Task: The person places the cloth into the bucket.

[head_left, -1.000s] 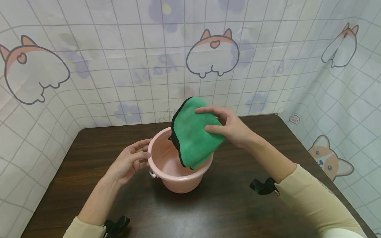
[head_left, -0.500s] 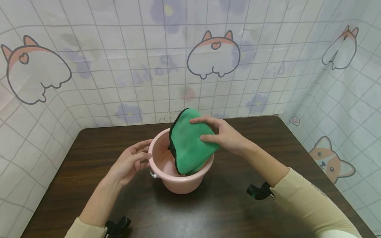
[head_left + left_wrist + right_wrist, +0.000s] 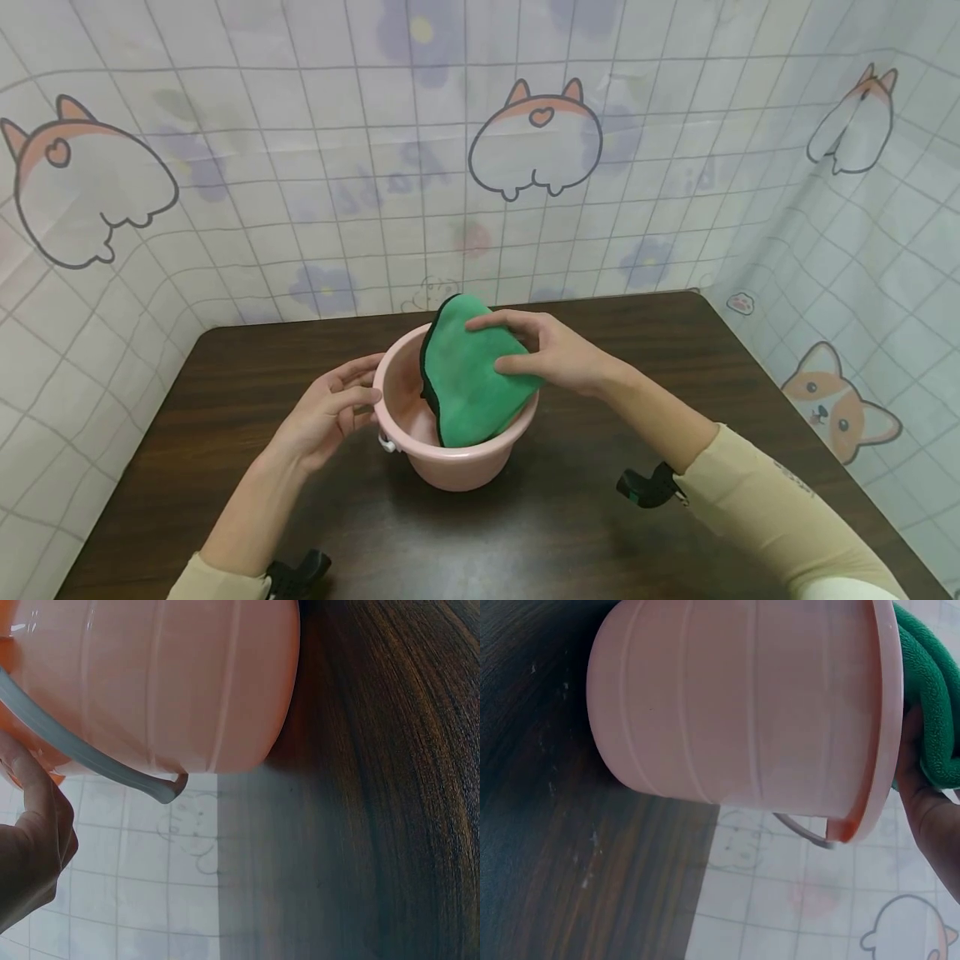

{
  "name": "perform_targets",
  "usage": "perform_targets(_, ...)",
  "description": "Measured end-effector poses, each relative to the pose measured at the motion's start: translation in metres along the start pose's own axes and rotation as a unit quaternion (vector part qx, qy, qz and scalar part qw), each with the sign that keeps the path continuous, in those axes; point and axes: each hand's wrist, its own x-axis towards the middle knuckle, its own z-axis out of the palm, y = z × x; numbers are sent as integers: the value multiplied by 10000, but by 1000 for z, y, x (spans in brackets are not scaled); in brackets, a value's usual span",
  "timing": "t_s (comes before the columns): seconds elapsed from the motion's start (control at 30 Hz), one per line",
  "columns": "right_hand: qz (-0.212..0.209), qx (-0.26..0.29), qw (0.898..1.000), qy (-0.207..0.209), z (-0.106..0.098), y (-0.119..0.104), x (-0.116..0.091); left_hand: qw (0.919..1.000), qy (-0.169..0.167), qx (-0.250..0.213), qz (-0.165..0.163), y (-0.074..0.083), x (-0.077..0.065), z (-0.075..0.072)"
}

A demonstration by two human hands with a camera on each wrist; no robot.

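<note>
A small pink bucket [image 3: 457, 471] stands upright on the table. My left hand [image 3: 326, 417] holds its rim at the left side, thumb against the rim and fingers behind. My right hand [image 3: 555, 354] grips a folded green towel [image 3: 472, 375] with black edging, thumb on the near side. The towel's lower part is inside the bucket; its upper part stands above the rim. In the right wrist view the green towel [image 3: 930, 697] is folded thick over the fingers at the bucket mouth. The bucket's grey handle [image 3: 90, 757] hangs down its side in the left wrist view.
Dark wood-grain table [image 3: 562, 533] lies under the bucket. A white gridded curtain [image 3: 337, 125] with cartoon corgis encloses the back and sides. Black camera mounts [image 3: 648, 487] sit on both wrists.
My right hand has moved down and slightly left, lowering the green towel further into the bucket. The left hand and the bucket have stayed in place.
</note>
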Motion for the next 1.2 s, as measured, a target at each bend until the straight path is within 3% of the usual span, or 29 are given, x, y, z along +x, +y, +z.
perform_targets(0.47,304,-981,9942,-319,4,4,8,9998,157,86,-72,1,0,2)
perform_targets(0.83,497,-1295,9870,-817,12,-1,16,9999,85,58,-9,0,0,1)
perform_targets(1.03,624,-1845,9752,-1052,19,-2,22,10000,57,-6,2,0,0,2)
perform_targets(1.2,508,-2506,9574,-1341,25,0,31,10000,82,-46,-7,-1,0,2)
